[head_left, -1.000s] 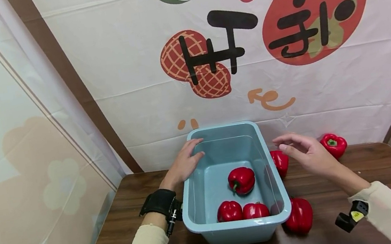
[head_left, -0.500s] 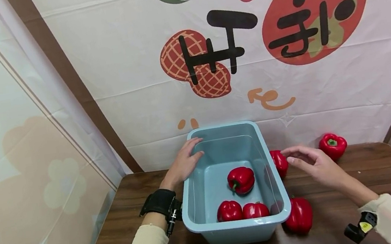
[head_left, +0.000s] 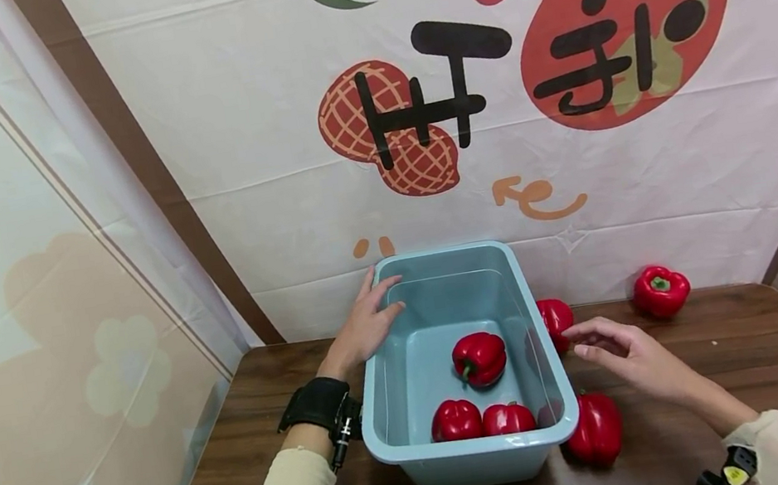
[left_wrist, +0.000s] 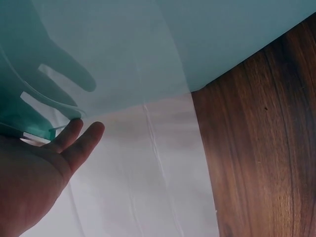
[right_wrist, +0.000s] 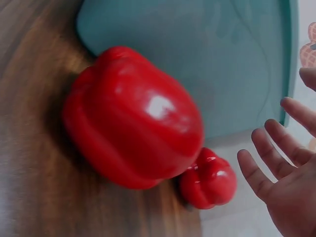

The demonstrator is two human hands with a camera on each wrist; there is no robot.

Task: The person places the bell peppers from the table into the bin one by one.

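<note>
**Hands at the bin, right hand beside a pepper**

Currently, the left hand (head_left: 364,330) rests on the bin (head_left: 466,453) rim at the 10 o'clock corner, fingers straight and draped over the edge; it holds nothing. The left wrist view shows the fingers (left_wrist: 81,140) extended against the bin wall (left_wrist: 123,54).

The right hand (head_left: 628,353) hovers at 3 o'clock of the bin, fingers spread wide and relaxed, holding nothing. Its fingertips are just beside the rear pepper (head_left: 556,321), which lies on the table (head_left: 753,356) against the bin's outer wall; contact cannot be confirmed. The right wrist view shows that pepper (right_wrist: 208,181) apart from the open fingers (right_wrist: 254,173).

A front pepper (head_left: 596,429) lies at 4 o'clock of the bin, touching its wall. A far pepper (head_left: 660,290) lies at 2 o'clock, well apart. Three peppers (head_left: 480,357) lie inside the bin.
</note>
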